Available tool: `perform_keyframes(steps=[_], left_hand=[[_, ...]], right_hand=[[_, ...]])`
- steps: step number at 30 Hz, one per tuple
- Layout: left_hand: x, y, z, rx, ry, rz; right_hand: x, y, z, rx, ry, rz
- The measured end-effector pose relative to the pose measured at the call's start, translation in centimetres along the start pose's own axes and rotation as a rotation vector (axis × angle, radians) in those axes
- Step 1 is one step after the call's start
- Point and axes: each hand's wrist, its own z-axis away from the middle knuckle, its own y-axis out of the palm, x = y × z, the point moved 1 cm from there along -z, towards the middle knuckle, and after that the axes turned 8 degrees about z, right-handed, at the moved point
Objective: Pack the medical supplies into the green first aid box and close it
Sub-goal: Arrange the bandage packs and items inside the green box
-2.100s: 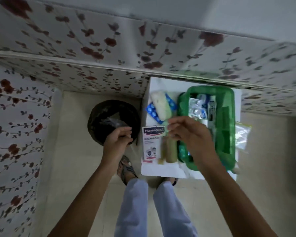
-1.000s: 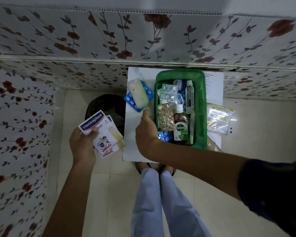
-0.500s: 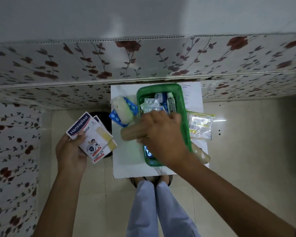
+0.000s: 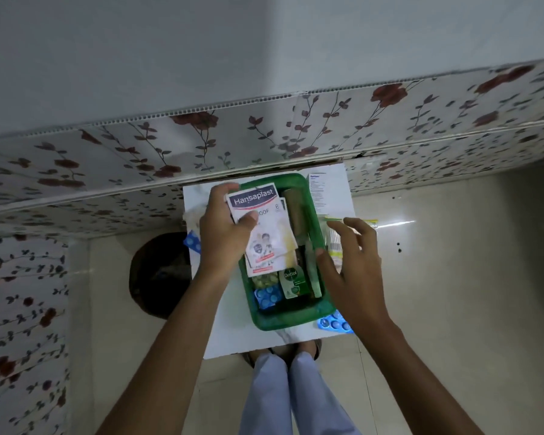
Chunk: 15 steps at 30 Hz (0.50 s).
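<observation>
1. Green plastic first aid box (image 4: 291, 320) sits open on a small white table (image 4: 230, 324), its long side running from near to far.
2. The left hand (image 4: 225, 243) grips a stack of plaster packets (image 4: 266, 229) labelled Hansaplast, thumb on top and fingers curled behind the far edge. The packets hang over the far left half of the box.
3. The right hand (image 4: 350, 268) hovers over the right rim of the box, fingers spread and loosely curved, holding nothing.
4. Inside the box, at the near end, lie a blue pill strip (image 4: 269, 295), a green antiseptic bottle (image 4: 294, 282) and a pale tube (image 4: 314, 277) along the right wall. A brown roll (image 4: 297, 211) lies toward the far right.
5. On the table right of the box lie a clear packet (image 4: 335, 246), partly behind the right hand, a printed leaflet (image 4: 322, 196) farther back, and another blue pill strip (image 4: 335, 323) at the near right corner.
6. A dark round bin (image 4: 159, 274) stands on the floor to the left of the table.
</observation>
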Motion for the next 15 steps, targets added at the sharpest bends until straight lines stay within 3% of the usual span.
perform_keyframes(steps=[3, 5, 11, 15], left_hand=[[-0.3, 1.5, -0.8, 0.037, 0.230, -0.415], [-0.4, 2.2, -1.0, 0.071, 0.295, -0.566], [2.0, 2.6, -1.0, 0.288, 0.257, -0.891], [2.4, 2.5, -0.9, 0.269, 0.299, -0.952]], right_hand=[[-1.7, -0.3, 0.2, 0.024, -0.004, -0.008], [-2.7, -0.6, 0.0, 0.057, 0.001, 0.001], [-4.0, -1.1, -0.9, 0.077, 0.007, 0.004], [-4.4, -1.4, -1.6, 0.050, 0.046, -0.027]])
